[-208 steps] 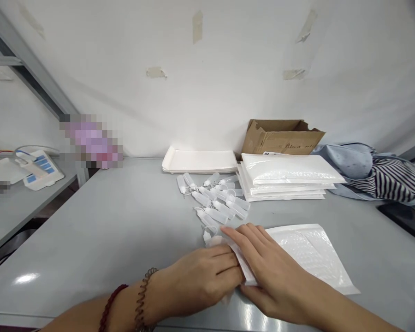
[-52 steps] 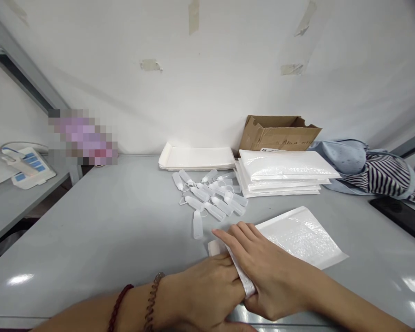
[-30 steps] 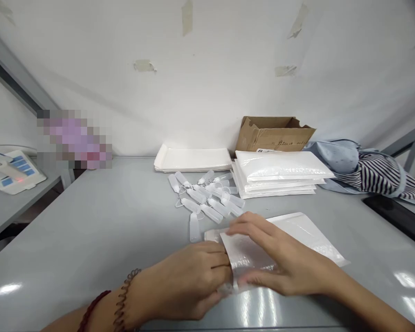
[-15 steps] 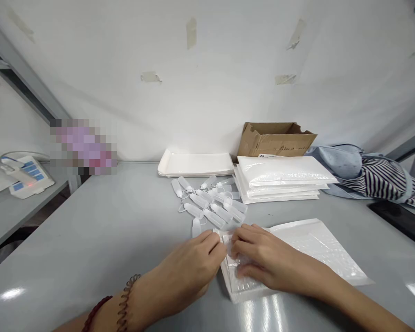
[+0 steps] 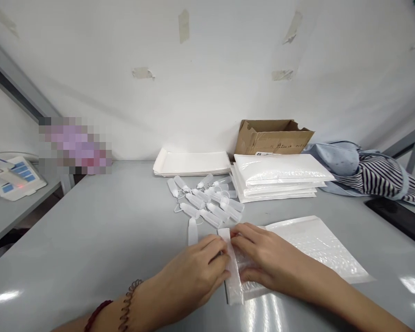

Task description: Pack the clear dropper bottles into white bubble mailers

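A white bubble mailer [image 5: 313, 246] lies flat on the grey table in front of me, its flap end toward the left. Its flap [image 5: 232, 272] is folded over as a narrow strip. My left hand [image 5: 204, 267] is closed on that flap, fingers curled at its left edge. My right hand [image 5: 263, 258] bends its fingers and thumb around the mailer just right of the strip; the fingertips are partly hidden. Beyond my hands lies a loose cluster of clear plastic squeeze bottles [image 5: 210, 216] with tethered caps; one bottle [image 5: 192, 230] sits close to my left hand.
A stack of puffed white mailers [image 5: 280, 170] stands at the back right, before an open cardboard box [image 5: 280, 140]. Flat white envelopes [image 5: 197, 162] lie by the wall. At right are folded cloth [image 5: 376, 177] and a black flat object [image 5: 397, 221]. A device [image 5: 20, 177] stands far left.
The mailer's flap has been turned over into a folded strip at its left end. My left hand has shifted slightly down and over the flap. The view has moved a little.
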Available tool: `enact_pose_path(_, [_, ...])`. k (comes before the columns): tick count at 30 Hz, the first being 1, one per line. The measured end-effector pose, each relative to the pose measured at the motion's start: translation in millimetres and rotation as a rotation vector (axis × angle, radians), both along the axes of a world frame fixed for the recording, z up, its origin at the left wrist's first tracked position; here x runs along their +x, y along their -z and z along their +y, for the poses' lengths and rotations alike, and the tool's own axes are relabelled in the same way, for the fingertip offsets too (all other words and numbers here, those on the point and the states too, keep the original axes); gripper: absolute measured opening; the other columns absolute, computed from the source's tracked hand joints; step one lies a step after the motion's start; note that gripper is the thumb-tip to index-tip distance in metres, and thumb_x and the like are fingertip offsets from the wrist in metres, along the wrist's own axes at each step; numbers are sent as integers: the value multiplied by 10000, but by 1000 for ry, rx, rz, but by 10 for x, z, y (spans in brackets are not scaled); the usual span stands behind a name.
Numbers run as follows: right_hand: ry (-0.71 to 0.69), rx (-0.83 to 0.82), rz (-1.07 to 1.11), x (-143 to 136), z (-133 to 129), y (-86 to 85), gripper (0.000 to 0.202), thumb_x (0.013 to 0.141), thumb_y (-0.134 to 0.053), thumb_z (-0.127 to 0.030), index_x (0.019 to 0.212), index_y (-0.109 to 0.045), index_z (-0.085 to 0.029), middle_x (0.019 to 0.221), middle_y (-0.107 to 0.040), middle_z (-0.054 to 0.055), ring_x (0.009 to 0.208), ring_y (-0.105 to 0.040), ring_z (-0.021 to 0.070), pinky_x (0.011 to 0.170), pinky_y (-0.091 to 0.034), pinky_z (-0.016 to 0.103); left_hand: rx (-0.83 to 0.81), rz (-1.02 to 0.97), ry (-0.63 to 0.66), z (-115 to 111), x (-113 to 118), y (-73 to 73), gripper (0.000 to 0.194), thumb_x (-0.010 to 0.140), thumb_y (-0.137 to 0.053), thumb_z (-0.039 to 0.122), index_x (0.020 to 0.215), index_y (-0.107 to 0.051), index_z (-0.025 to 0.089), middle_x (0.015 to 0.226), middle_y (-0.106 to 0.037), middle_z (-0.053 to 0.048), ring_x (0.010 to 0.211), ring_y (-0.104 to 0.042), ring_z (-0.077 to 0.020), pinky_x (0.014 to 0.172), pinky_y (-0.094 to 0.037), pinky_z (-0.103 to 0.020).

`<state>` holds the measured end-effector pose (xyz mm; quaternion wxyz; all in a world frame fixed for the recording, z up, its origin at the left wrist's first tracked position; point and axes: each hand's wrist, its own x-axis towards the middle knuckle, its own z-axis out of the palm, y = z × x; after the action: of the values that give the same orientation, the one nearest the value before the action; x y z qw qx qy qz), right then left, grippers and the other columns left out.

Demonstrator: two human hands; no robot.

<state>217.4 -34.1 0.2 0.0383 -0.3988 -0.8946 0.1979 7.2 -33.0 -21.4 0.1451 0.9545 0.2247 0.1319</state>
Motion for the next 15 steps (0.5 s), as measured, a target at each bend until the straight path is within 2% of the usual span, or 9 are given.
enact_pose_path(2, [45, -13, 63, 29, 5, -15, 182, 842, -578, -118, 1021, -592, -148, 1038, -593, 90, 917, -611, 216, 771, -533, 347, -7, -27, -1, -6, 19, 11, 138, 938, -456, 176, 958, -576, 111, 1047, -588, -107, 1022, -541, -231, 879, -516, -357])
enact_pose_path(4, [81, 19, 151, 35, 1, -7, 217, 886, -468, -82, 1034, -604, -164, 1057, -606, 86, 881, -638, 187, 745, -539, 314, 0, -40, 10, -5, 34, 30, 141, 935, -479, 202, 974, -578, 111, 1055, -601, -103, 1012, -556, -222, 887, -520, -344])
enact_pose_path(7, [50, 66, 257, -10, -35, 28, 266, 906, -417, -93, 1050, -621, -183, 1082, -635, 86, 927, -646, 189, 781, -537, 310, 78, -50, 21, -11, 57, 72, 150, 933, -479, 197, 920, -597, 105, 942, -632, -83, 879, -593, -201, 780, -554, -319])
enact_pose_path(10, [-21, 32, 231, -67, -85, 61, 331, 890, -414, -71, 1165, -569, -168, 1036, -672, 85, 924, -647, 190, 801, -535, 315, 287, -62, 47, -61, 74, 118, 171, 906, -478, 113, 812, -618, 86, 809, -649, -91, 758, -613, -199, 664, -557, -312])
enact_pose_path(13, [-36, 61, 96, -77, -125, 101, 442, 859, -421, -33, 1292, -471, -111, 1071, -681, 119, 947, -650, 204, 887, -513, 361, 571, -43, 122, -162, 82, 143, 159, 860, -501, 61, 903, -648, 17, 906, -694, -182, 852, -654, -262, 768, -549, -374])
enact_pose_path(15, [-54, 119, 12, -70, -149, 146, 489, 839, -450, -26, 1325, -444, -78, 1166, -654, 156, 1041, -632, 232, 971, -471, 409, 671, -18, 145, -237, 95, 134, 235, 852, -474, 62, 994, -642, -22, 972, -698, -222, 912, -661, -294, 803, -542, -392])
